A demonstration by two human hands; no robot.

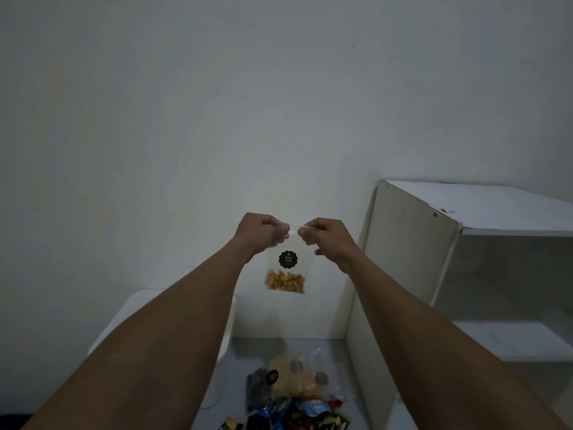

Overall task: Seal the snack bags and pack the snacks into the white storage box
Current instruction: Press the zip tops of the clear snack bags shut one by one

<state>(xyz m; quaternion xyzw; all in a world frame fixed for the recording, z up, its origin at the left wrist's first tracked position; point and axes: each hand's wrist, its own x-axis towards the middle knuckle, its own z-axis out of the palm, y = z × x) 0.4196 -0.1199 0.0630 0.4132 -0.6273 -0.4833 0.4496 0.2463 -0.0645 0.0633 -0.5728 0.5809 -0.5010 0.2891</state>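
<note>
A clear snack bag (286, 268) with a black round label and orange-yellow pieces at its bottom hangs in the air before the wall. My left hand (262, 232) pinches its top edge at the left and my right hand (325, 240) pinches the top edge at the right, both arms stretched forward. The white storage box (228, 346) stands on the floor at lower left, mostly hidden behind my left forearm. A heap of other snack bags (294, 395) lies on the floor below the held bag.
A white open shelf unit (412, 243) stands at the right against the wall, its side panel close to my right arm. The grey floor (328, 346) shows between the box and the shelf unit. A plain wall fills the upper view.
</note>
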